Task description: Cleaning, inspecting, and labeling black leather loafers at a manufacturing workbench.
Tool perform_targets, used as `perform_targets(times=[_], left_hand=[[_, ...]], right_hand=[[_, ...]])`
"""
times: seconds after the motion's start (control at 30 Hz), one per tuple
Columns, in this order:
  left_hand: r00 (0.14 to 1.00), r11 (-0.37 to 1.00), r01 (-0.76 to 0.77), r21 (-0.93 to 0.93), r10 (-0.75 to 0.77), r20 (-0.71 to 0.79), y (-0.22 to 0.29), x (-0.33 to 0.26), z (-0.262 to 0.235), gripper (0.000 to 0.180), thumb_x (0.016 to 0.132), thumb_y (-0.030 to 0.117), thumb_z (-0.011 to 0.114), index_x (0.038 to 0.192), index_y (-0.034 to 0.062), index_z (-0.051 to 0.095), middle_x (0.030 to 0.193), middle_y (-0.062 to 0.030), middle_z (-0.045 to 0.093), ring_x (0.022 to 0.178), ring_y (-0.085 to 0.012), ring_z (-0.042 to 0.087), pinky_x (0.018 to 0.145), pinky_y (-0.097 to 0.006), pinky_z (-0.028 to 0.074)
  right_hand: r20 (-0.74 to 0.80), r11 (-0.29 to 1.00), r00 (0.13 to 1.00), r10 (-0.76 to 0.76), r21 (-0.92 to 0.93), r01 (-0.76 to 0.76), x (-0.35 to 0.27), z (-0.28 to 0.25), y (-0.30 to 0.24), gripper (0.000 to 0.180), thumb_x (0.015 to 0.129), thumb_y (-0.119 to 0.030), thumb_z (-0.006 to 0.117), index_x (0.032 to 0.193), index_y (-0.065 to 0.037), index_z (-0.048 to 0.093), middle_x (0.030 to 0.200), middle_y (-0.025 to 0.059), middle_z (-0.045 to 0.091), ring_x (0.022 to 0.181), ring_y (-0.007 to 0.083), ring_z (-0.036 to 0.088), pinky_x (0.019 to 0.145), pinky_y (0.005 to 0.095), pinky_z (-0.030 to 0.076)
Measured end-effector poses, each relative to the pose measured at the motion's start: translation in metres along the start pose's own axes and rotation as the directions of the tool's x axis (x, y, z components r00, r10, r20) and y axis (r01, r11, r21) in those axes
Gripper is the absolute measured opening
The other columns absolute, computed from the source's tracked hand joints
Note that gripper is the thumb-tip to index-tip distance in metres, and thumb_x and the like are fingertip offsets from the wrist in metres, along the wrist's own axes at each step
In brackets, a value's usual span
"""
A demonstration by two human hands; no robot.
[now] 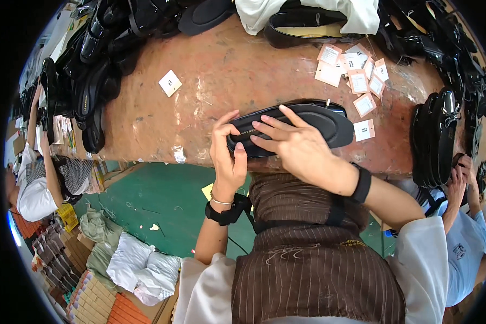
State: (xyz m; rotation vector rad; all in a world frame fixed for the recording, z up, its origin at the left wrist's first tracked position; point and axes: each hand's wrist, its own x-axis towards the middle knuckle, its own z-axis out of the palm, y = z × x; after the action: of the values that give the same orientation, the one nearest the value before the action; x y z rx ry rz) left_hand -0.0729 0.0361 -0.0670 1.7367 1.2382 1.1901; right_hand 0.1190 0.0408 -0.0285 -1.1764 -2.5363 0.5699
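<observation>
I'm watching the left hand [229,161] clamping the shoe [260,150], the right hand [306,151] resting fingers apart on its insole [333,127]; uneven pressure risks skewing it.

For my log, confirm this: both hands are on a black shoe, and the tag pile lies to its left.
Not left: the head view shows the tag pile to the right, beyond the black shoe. The left hand and right hand are on it.

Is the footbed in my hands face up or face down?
Face up: the footbed shows gold lettering between your left hand and right hand.
</observation>
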Motion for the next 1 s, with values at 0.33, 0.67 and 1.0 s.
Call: perform_targets(times=[0.33, 0.67, 1.0], left_hand=[[0.928, 0.878, -0.033, 0.478, -0.151, 0.34, 0.094, -0.019, 0.052, 0.056, 0.075, 0.003, 0.071, 0.128, -0.0004, 0.055, 0.156, -0.0217, 0.032, 0.107, -0.0409, 0.053, 0.094, -0.044, 0.046], [0.794, 0.783, -0.228, 0.579, -0.195, 0.576, 0.104, -0.012, 0.078, 0.03, 0.076, 0.008, 0.067, 0.103, -0.0041, 0.071, 0.134, -0.0168, 0.059, 0.084, -0.0303, 0.061, 0.051, -0.034, 0.057], [0.824, 0.803, -0.16, 0.574, -0.211, 0.526, 0.108, -0.005, 0.077, 0.038, 0.078, 0.016, 0.074, 0.114, 0.0039, 0.07, 0.138, -0.0111, 0.057, 0.084, -0.0293, 0.061, 0.059, -0.037, 0.056]], right_hand=[[-0.512, 0.808, 0.718, 0.471, -0.076, -0.584, 0.01, -0.054, 0.067, 0.073, 0.082, -0.023, 0.075, 0.142, 0.001, 0.041, 0.131, 0.021, 0.052, 0.117, 0.0358, 0.056, 0.101, 0.0538, 0.04], [-0.116, 0.879, 0.884, 0.452, 0.223, -0.421, -0.072, -0.044, -0.008, 0.023, 0.073, 0.006, 0.064, 0.094, -0.003, 0.058, 0.125, 0.0257, 0.06, 0.129, 0.0428, 0.05, 0.113, 0.0584, 0.032], [-0.282, 0.945, 0.924, 0.259, -0.126, -0.303, -0.032, -0.025, 0.039, 0.051, 0.076, -0.002, 0.059, 0.126, 0.007, 0.057, 0.123, 0.0221, 0.06, 0.124, 0.0356, 0.054, 0.116, 0.0485, 0.03]])
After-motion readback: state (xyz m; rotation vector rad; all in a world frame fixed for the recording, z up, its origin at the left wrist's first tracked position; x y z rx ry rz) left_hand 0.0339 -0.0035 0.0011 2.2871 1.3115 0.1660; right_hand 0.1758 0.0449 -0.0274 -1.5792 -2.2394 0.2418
